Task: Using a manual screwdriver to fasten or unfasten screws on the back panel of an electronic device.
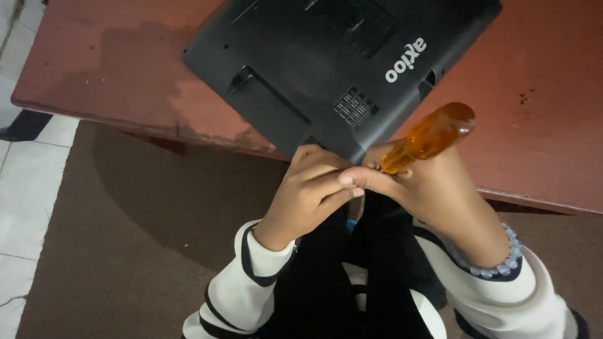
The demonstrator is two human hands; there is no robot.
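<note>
Two striped sleeves frame the lower view, one per arm. Right hand, with a bead bracelet at the wrist, is closed around one screwdriver with an amber handle; its tip is hidden behind the fingers. Left hand curls against the right, fingertips pinched together near the shaft; whether it holds anything cannot be told. One black laptop lies bottom-up on the reddish table, its near corner overhanging the edge just above the hands. Base cover appears still attached; no loose screws show.
</note>
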